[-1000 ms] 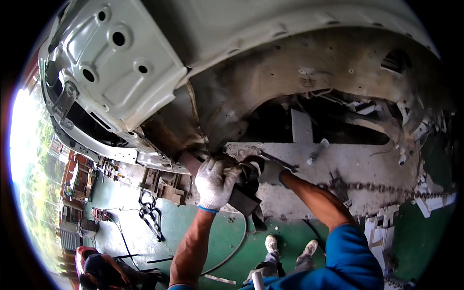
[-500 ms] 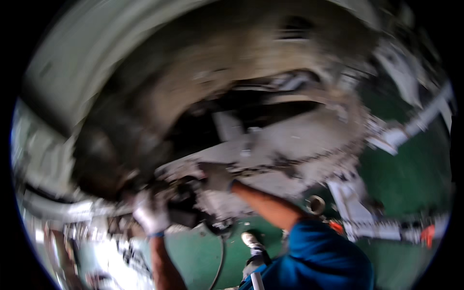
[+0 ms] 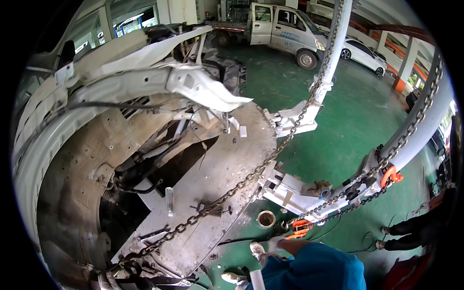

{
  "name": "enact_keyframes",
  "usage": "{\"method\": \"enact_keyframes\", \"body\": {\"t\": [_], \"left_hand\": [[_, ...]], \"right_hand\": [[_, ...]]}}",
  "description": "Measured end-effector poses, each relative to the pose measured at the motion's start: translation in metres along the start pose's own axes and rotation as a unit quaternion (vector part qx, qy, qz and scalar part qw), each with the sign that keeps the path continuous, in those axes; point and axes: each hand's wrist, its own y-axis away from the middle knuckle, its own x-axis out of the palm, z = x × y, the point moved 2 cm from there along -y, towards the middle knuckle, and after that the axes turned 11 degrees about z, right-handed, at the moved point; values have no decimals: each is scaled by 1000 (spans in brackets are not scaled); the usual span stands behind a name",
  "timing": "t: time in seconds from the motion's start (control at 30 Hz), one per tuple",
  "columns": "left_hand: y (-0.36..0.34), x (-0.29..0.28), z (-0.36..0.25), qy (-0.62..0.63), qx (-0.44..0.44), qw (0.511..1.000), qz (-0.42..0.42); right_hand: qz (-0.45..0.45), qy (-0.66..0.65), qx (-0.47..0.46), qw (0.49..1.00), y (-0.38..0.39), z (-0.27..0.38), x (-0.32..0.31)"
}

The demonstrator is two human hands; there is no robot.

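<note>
A blue sleeve [image 3: 314,268] fills the lower edge; a bare forearm runs from it up and left to a pale gloved right hand [image 3: 274,242], small and low, above the green floor. Whether it holds anything I cannot tell. My left hand is out of view. Two pale shoes [image 3: 256,251] stand below on the floor. Ahead lies a stripped white car body [image 3: 145,77] with a dirty wheel arch [image 3: 72,193] and a grey metal plate [image 3: 217,179]. A steel chain [image 3: 251,176] crosses the plate, stretched toward a white pulling post [image 3: 328,63].
A second white post [image 3: 420,130] with chains and an orange hook [image 3: 391,175] stands at right. A small metal can [image 3: 266,218] and an orange clamp [image 3: 299,226] sit on the green floor. Another person's dark legs [image 3: 411,232] are at right. A white van [image 3: 285,31] and car [image 3: 362,53] are parked beyond.
The view has swung up and right from under the wheel arch to the workshop floor. Both gloved hands have left the underside of the car; the left is gone from view.
</note>
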Motion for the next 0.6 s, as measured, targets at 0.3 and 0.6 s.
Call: {"method": "enact_keyframes", "body": {"t": [0.3,0.6], "left_hand": [[-4,8,4,-44,8,999,18],[-34,45,41,39,166,985,-31]], "right_hand": [[-157,-117,171,966,49,-152,24],[33,-308,97,946,60,-118,159]]}}
